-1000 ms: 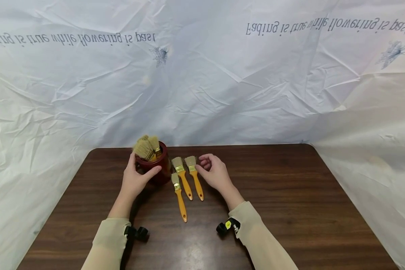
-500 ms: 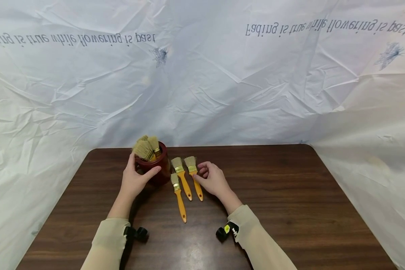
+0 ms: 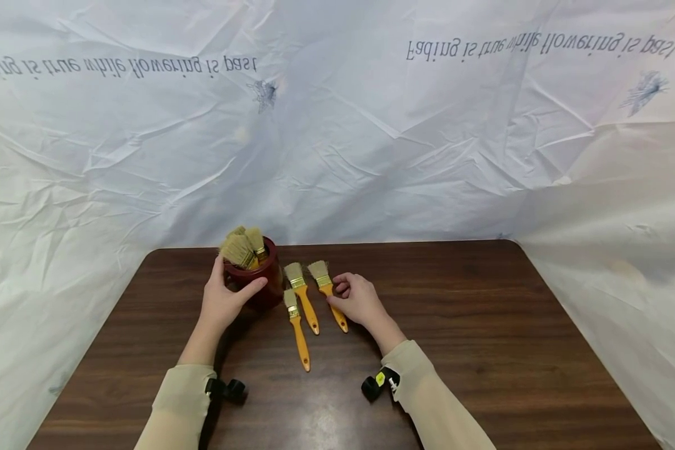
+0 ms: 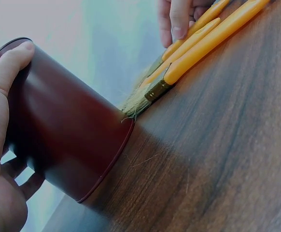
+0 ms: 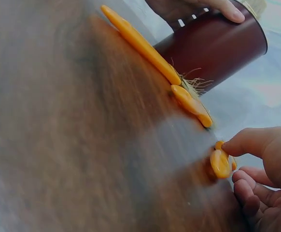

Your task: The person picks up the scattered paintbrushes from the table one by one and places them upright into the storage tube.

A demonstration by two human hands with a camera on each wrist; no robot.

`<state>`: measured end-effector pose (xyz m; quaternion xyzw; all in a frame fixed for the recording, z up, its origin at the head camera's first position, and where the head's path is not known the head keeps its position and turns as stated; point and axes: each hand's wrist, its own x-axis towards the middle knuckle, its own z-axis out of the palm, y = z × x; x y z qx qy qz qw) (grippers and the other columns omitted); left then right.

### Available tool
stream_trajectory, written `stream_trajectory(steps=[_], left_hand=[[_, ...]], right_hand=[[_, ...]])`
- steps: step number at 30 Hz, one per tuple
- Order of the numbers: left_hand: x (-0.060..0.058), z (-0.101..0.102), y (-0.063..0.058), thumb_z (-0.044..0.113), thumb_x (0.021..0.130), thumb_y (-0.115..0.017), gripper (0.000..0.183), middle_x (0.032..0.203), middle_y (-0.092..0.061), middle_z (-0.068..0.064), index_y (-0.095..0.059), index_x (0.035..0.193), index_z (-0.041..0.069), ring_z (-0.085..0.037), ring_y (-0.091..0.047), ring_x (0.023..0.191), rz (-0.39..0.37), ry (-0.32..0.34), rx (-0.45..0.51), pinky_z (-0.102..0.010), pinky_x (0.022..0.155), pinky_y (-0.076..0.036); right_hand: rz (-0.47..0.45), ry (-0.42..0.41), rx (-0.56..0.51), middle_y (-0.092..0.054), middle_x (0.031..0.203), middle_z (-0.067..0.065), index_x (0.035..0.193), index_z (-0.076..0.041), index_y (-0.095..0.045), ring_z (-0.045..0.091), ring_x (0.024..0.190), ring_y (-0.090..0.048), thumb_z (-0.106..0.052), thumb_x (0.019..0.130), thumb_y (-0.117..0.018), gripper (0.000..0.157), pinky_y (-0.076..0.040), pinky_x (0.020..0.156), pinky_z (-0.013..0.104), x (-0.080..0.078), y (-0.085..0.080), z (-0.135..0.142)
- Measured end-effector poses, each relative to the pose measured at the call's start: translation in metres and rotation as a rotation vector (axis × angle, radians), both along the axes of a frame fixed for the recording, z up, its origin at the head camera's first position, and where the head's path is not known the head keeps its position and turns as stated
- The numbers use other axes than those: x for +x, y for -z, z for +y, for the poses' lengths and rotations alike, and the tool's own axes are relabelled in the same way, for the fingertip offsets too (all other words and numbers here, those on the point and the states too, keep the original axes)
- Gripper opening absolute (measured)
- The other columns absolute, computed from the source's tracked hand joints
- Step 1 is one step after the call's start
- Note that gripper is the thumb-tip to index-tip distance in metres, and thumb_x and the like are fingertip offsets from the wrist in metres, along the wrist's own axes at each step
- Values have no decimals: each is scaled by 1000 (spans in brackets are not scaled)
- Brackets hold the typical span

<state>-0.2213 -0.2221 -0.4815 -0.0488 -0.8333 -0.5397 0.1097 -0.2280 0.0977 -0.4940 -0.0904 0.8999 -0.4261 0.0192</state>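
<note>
My left hand (image 3: 220,300) holds a dark red cylindrical cup (image 3: 269,284) from the left, thumb on the near side by the rim. Bristles of several paintbrushes (image 3: 239,250) stick up out of it. Three paintbrushes with orange handles lie right of the cup, bristles away from me: a front one (image 3: 299,334), a middle one (image 3: 304,297) and a right-hand one (image 3: 319,275). My right hand (image 3: 364,303) pinches the right-hand paintbrush by its handle. In the right wrist view, my thumb touches that handle (image 5: 220,163), with the other fingers curled near it.
All of this stands on a dark wood-grain table (image 3: 455,350) with rounded back corners. A creased white sheet (image 3: 371,156) with printed lettering hangs behind and at both sides. Each wrist carries a small black camera, such as the right one (image 3: 372,389).
My right hand has come down from beside the bristles to the right-hand paintbrush's handle. That handle's end has swung right, so the brush slants more. My left hand keeps its hold on the cup.
</note>
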Motion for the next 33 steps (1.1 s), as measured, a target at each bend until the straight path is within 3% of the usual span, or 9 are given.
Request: stream_trajectory(steps=[19,33], left_hand=[[-1,0,0,38,94,-89,106,166,-46,-16,-22,176,33,-40,-48,150,-4,1,1,-68,116,-44],[-2,-1,-1,37,94,-89,105,165,-46,-16,-23,175,33,-40,-48,150,-7,4,7,-67,116,-45]], right_hand=[[6,43,5,-69,107,7,131,-1,-72,21,92,-67,-16,95,-88,42,-61,85,42,-1,-1,7],[-9,64,-9,-70,104,5,129,-3,-74,19,91,-66,-12,97,-84,35,-61,86,41,-3,-1,8]])
